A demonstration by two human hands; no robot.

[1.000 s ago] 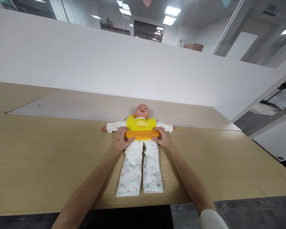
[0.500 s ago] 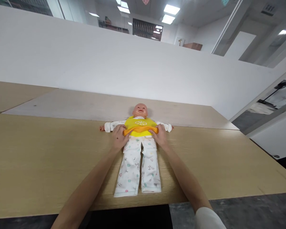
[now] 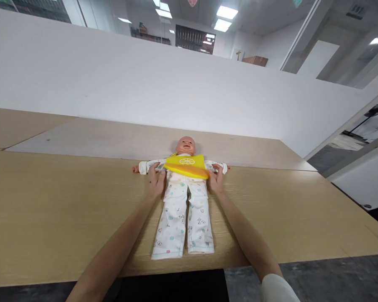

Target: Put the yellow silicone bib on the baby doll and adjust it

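Note:
A baby doll (image 3: 185,145) lies on its back, head toward the wall and arms stretched out sideways. It wears white patterned clothes, with long trousers (image 3: 172,228) reaching toward the front edge. Over its chest is a yellow bib (image 3: 176,160) with a white citrus-slice print and an orange-yellow pocket (image 3: 189,170) along the bottom. My left hand (image 3: 156,181) is beside the bib's left edge, fingers apart by the doll's sleeve. On the other side my right hand (image 3: 216,179) has its fingers spread close to the pocket's right corner. Neither hand grips anything.
The wooden table (image 3: 66,201) extends to both sides, with a paler raised strip (image 3: 119,132) behind the doll. Beyond it stands a white partition wall (image 3: 164,88) topped with glass. Grey floor (image 3: 327,279) shows at the front right.
Both hands have let go of the bib's pocket corners and moved slightly outward, fingers opening. The bib's lower edge has shifted up a little, and the pocket is now tilted down to the right.

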